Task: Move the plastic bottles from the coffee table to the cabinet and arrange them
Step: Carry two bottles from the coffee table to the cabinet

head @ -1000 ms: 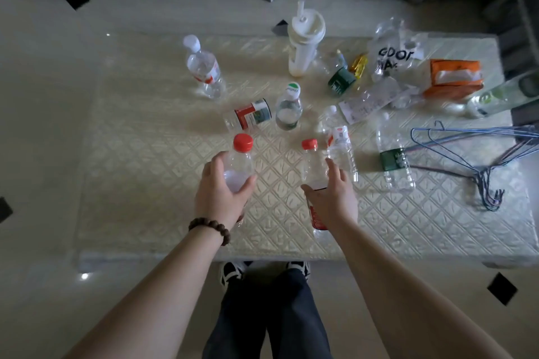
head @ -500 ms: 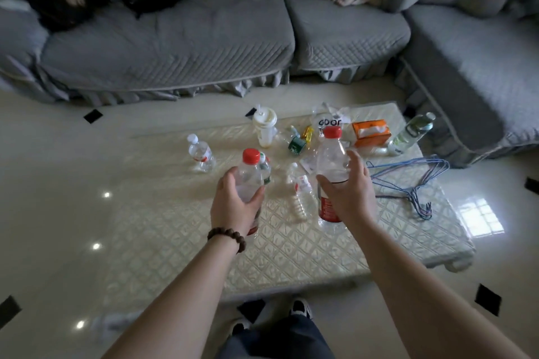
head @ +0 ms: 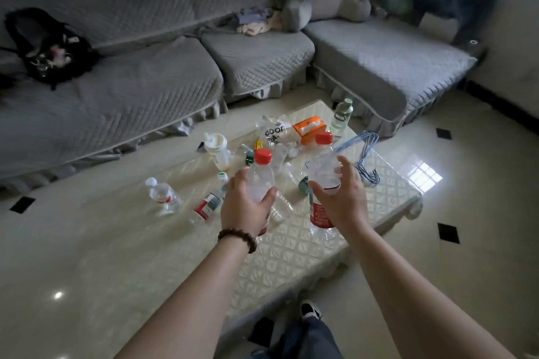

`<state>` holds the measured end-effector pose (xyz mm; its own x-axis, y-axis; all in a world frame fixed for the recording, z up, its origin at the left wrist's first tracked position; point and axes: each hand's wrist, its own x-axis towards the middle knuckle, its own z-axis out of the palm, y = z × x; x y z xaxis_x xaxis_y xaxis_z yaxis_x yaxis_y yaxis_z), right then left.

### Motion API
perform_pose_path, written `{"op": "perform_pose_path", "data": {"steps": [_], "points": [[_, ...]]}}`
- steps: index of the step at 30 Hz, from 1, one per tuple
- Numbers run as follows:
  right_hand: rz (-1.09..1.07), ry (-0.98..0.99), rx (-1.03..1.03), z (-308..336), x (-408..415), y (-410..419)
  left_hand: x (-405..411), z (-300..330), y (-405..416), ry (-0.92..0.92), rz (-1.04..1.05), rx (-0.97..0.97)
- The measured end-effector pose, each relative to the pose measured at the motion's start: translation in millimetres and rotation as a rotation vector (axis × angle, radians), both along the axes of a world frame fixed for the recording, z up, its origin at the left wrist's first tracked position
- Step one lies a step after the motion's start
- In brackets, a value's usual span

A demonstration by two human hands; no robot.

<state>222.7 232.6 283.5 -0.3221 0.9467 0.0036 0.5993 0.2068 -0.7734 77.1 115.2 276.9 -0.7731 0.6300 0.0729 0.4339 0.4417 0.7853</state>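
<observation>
**Two red-capped bottles up off the coffee table, one in each hand**

So the left hand (head: 243, 208) has its fingers and thumb curled round a clear red-capped bottle (head: 261, 181), held upright above the coffee table (head: 294, 253). The right hand (head: 339, 198) is wrapped around the taller red-capped bottle (head: 323, 178), the one with a red label low on its body, also upright and clear of the tabletop. The two bottles sit side by side, near each other but not touching. There's a brown bead bracelet (head: 237, 237) on the left wrist.

More bottles are down on the table: a small white-capped bottle (head: 162, 194) standing off to the left, and a bottle with a red and green label (head: 208, 205) lying on its side just left of the left hand. A few more clear ones are piled behind the hands, kinda hard to count.

Farther back there's a white tumbler with a straw (head: 218, 150), a printed plastic bag (head: 274, 132), an orange tissue box (head: 309, 128) and a pale green bottle (head: 341, 116) near the far corner. Blue wire hangers (head: 366, 160) lie on the right side of the table. A grey sectional sofa (head: 151, 90) wraps behind it all, with a black bag (head: 49, 51) on the left cushion.
</observation>
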Motion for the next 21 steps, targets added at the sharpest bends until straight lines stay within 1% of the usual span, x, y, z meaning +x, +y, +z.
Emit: {"op": "perform_pose_path", "data": {"steps": [5,9,12,16,21], "points": [[-0.162,0.006,0.019,-4.2,52.6,-24.5,29.7,-5.7,3.6,-0.008,-0.17,-0.031],[-0.348,0.025,0.08,-2.8,107.2,-40.7,71.8,-6.8,16.6,-0.005,-0.327,-0.036],[-0.485,0.008,0.106,-3.3,160.3,-57.3,114.6,-4.9,30.3,-0.021,-0.487,-0.023],[-0.679,-0.008,0.093,-4.9,235.1,-83.8,183.2,-2.6,46.4,-0.056,-0.692,-0.004],[-0.921,-0.016,0.062,-3.9,318.6,-110.9,277.5,0.3,64.3,-0.101,-0.903,-0.066]]}}
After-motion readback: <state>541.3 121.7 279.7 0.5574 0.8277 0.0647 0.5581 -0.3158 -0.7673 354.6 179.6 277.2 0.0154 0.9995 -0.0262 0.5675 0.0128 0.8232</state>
